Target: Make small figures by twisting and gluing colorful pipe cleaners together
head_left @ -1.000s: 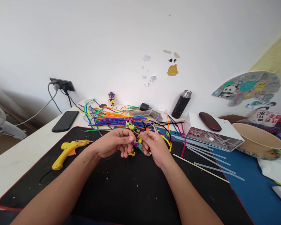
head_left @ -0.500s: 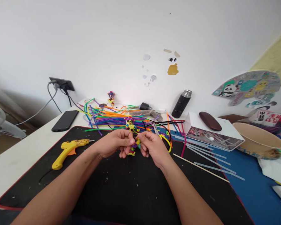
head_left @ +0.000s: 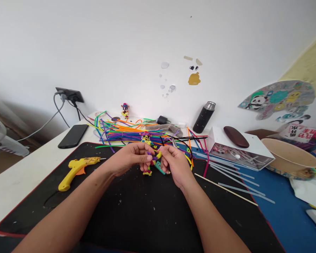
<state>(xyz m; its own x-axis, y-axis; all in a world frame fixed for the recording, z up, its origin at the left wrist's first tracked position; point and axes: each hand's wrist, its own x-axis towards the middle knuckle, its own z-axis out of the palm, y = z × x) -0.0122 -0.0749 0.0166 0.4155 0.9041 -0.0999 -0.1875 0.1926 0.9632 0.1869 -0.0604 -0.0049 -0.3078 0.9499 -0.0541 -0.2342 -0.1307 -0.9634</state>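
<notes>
Over the black mat [head_left: 137, 218], both my hands pinch a small purple-and-yellow piece [head_left: 158, 155] between them. My left hand [head_left: 133, 159] is closed on its purple end, and my right hand [head_left: 173, 163] grips the yellow end. Just behind and below the fingers is a colourful figurine [head_left: 146, 137], its middle hidden by my hands. A teal piece [head_left: 160, 168] shows under my right fingertips. Scissors with yellow handles [head_left: 190, 161] lie partly covered by my right hand.
A yellow hot glue gun [head_left: 77, 170] and a phone [head_left: 73, 136] lie left. Bundled coloured pipe cleaners [head_left: 121, 135] stretch behind my hands. Glue sticks [head_left: 234, 174], a wooden stick [head_left: 226, 189], a black flask [head_left: 204, 117] and a white box [head_left: 216, 138] are right. Another figurine [head_left: 125, 110] stands by the wall.
My fingers have shifted slightly up and apart around the piece, so more of its purple and yellow parts shows. The teal piece below my right hand is now more visible.
</notes>
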